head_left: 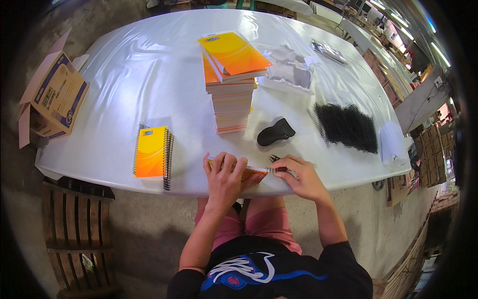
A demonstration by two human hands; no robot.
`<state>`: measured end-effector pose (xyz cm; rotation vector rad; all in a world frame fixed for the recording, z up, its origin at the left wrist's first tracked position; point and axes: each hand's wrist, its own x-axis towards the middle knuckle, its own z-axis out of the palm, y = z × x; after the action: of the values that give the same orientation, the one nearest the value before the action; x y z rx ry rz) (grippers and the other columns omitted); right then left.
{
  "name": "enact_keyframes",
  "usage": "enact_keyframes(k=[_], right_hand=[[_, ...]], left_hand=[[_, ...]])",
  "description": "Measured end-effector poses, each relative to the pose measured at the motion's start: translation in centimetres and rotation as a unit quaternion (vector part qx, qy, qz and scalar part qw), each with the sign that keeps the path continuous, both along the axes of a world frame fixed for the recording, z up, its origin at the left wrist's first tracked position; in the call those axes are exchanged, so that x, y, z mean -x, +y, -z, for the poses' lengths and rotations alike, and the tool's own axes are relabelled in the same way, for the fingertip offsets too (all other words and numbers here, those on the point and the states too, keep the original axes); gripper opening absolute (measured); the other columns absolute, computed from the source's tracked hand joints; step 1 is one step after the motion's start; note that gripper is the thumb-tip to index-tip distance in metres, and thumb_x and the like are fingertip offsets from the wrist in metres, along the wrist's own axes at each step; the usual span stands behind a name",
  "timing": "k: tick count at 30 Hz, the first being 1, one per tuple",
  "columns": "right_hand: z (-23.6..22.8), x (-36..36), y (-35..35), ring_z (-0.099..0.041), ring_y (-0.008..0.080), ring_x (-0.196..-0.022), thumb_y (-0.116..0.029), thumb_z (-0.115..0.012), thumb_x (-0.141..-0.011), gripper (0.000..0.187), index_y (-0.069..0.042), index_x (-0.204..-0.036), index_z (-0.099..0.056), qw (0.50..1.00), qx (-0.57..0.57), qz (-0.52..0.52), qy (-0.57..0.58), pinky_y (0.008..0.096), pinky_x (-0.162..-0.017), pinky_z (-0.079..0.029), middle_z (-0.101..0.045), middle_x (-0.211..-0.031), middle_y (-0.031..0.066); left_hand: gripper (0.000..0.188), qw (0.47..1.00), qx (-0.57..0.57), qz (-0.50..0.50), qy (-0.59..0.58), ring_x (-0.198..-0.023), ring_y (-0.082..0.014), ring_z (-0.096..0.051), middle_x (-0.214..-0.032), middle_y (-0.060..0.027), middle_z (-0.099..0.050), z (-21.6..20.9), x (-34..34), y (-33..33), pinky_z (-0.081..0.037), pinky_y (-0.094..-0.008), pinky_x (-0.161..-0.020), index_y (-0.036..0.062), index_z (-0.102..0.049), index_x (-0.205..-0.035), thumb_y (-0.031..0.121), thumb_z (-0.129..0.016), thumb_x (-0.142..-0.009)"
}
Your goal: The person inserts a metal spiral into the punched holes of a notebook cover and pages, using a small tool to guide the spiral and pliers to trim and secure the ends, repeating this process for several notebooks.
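Observation:
At the table's near edge, my left hand grips a small notebook with an orange cover, fingers curled over its top. My right hand pinches a black spiral coil at the notebook's right end. How far the coil passes through the holes is too small to tell. A small dark forked thing shows just beyond the right fingers. Past both hands stands a tall stack of yellow-orange notebooks. Left of my hands lie spiral-bound notebooks, their coils along the sides.
A rounded black object lies beyond my right hand. Black coils are heaped at the right, near a white roll. Farther back are a white tray and a flat package. An open carton stands left; a slatted wooden bench is below.

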<state>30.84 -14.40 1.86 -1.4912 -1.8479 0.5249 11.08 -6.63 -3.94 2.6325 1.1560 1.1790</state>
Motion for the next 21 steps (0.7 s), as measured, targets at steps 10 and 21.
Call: enact_keyframes(k=[10,21], right_hand=[[-2.0,-2.1,2.3,-0.064,0.0175,-0.082,-0.007,-0.058,-0.087,0.036,-0.011,-0.123,-0.06,0.934,0.342,-0.087,0.054,0.0289,-0.07,-0.049,-0.064,-0.092,0.0093],[5.6,-9.2,10.2,-0.051,0.034,-0.111,0.004,-0.054,-0.067,0.061,-0.011,-0.125,-0.052,0.983,-0.017,0.073,-0.168,0.0378,-0.088,-0.044,-0.051,-0.122,0.0156]], left_hand=[[0.042,1.0,-0.007,-0.002,-0.029,-0.096,-0.026,-0.049,-0.085,-0.0044,-0.049,0.1,-0.4,0.0,-0.033,-0.0513,-0.094,0.0126,-0.058,-0.079,0.045,-0.078,-0.062],[0.049,0.996,0.0,0.077,-0.039,-0.095,-0.0284,-0.049,-0.09,-0.0074,-0.05,-0.5,1.0,0.4,-0.034,-0.049,-0.091,0.0093,-0.058,-0.081,0.047,-0.081,-0.06]])
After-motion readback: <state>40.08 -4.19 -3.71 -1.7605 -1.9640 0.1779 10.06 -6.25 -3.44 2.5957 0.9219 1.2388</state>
